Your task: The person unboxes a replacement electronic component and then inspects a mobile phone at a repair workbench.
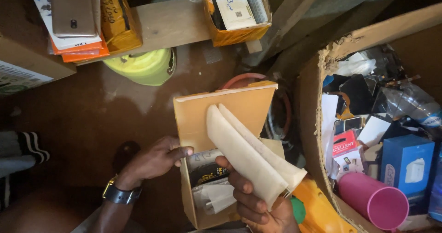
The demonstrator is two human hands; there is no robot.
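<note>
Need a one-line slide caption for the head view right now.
Left hand steadies an open yellow box while the right hand holds two cream sleeves over it.

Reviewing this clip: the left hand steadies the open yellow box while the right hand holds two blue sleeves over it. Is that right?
Not quite. In the head view the sleeves are cream-coloured, not blue. The rest holds: the left hand steadies the open yellow box and the right hand holds the two sleeves over it.

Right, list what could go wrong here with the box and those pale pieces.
1. The right hand pinches the two long cream-coloured pieces only at their lower end; they might slip.
2. The left hand steadies the open tan cardboard box by one edge; it could tip, spilling its packed contents.
</note>
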